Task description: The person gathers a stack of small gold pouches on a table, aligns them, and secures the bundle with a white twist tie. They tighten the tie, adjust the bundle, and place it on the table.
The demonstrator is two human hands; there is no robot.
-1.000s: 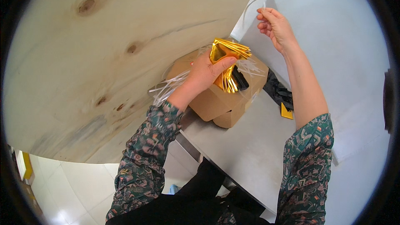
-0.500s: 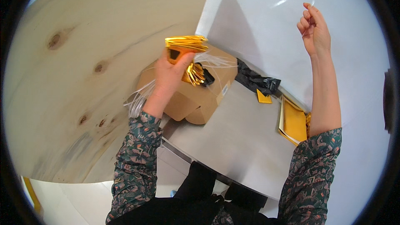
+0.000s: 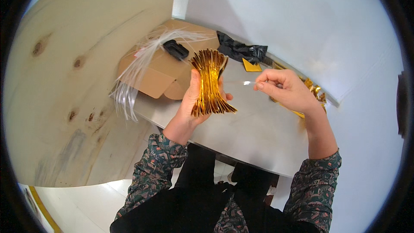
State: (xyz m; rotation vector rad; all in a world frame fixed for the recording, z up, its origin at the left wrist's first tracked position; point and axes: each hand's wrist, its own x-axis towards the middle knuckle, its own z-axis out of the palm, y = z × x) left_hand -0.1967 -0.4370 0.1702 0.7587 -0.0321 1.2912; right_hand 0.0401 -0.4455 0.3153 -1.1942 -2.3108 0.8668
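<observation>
My left hand (image 3: 192, 103) grips a bundle of pleated gold foil (image 3: 210, 82) around its pinched middle, holding it upright over the grey table (image 3: 254, 138). My right hand (image 3: 286, 88) is just to the right of it, pinching the end of a thin clear plastic strip (image 3: 241, 83) that runs toward the foil. A cardboard box (image 3: 161, 71) lies behind the foil with a bunch of clear strips (image 3: 138, 67) draped over it and a small black object (image 3: 176, 49) on top.
A large pale wooden panel (image 3: 69, 86) stands at the left, touching the box. Crumpled black plastic (image 3: 241, 51) and a small gold sheet (image 3: 251, 65) lie at the back of the table. More gold foil (image 3: 312, 90) sits behind my right wrist. White walls rise at the right.
My left hand lifted the gold foil off the box and brought it toward me. My right hand came down from high up with the clear strip to beside the foil.
</observation>
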